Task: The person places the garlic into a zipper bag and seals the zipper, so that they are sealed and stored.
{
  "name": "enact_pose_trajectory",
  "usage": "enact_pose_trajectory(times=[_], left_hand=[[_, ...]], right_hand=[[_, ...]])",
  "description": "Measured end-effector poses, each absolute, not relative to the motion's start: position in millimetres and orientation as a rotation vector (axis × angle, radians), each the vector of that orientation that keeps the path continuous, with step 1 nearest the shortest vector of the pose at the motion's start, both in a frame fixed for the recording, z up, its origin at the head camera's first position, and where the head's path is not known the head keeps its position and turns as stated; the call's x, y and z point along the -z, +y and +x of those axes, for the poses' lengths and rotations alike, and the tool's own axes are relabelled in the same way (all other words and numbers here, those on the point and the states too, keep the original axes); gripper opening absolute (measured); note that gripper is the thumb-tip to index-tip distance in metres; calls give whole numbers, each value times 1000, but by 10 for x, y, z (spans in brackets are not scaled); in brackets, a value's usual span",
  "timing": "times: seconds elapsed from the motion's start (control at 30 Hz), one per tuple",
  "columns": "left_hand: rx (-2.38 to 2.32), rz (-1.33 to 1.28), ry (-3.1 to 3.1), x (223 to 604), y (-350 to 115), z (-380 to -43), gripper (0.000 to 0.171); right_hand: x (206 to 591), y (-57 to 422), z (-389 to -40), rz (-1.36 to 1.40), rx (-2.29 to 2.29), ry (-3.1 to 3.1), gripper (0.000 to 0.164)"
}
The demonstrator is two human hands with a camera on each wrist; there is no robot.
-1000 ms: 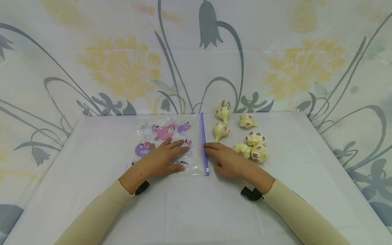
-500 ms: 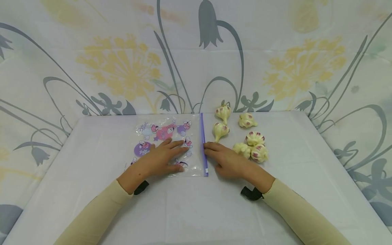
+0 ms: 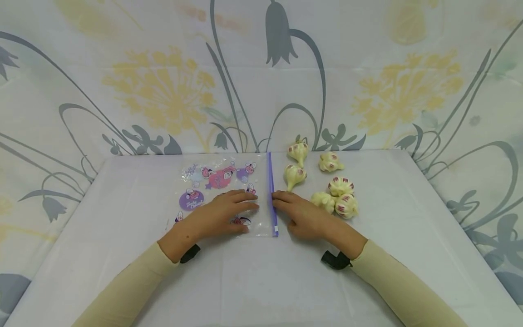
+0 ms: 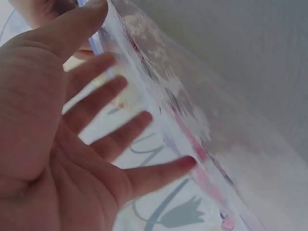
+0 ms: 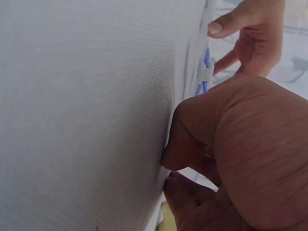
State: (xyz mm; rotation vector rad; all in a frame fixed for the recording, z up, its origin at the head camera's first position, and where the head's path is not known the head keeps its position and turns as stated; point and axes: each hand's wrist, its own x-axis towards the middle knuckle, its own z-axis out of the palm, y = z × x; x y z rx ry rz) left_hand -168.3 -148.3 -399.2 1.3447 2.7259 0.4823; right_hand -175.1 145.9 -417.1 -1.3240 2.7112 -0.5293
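Observation:
A clear zip bag [image 3: 261, 175] printed with pink and purple cartoon figures lies flat on the table, its purple zip strip [image 3: 270, 175] toward the right. Over the bag's near half is my left hand [image 3: 224, 211], fingers spread and straight; in the left wrist view its palm [image 4: 82, 139] faces the bag with nothing held. My right hand [image 3: 304, 215] has its fingertips at the zip strip's middle, bent slightly, with the thumb apart from the strip. A small white slider [image 5: 205, 73] shows at the strip's near end in the right wrist view.
Several garlic bulbs [image 3: 346, 205], cream with purplish streaks, lie right of the bag, two [image 3: 295, 176] near the strip's far part. One pale bulb [image 3: 323, 200] is just beyond the right hand. A flower-patterned cloth [image 3: 253, 100] rises behind the white table [image 3: 253, 281].
The left hand's fingers have drawn back slightly toward the body and arched a little, uncovering more of the bag's print. The right hand, bag and garlic bulbs have stayed in place.

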Motion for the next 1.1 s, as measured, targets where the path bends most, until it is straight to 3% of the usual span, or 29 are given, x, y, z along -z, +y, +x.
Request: enact_pose_trajectory(times=[0.2, 0.53, 1.1], left_hand=[[-518, 1572, 2674, 3977, -1436, -1683, 45], [-415, 1693, 2671, 3991, -1304, -1638, 52], [-179, 1598, 2692, 3977, -1116, -1570, 50]], right_hand=[[4168, 1451, -1758, -1320, 548, 2701, 64], [4149, 1452, -1753, -1322, 538, 2685, 63], [4147, 1453, -1741, -1337, 555, 2695, 63]])
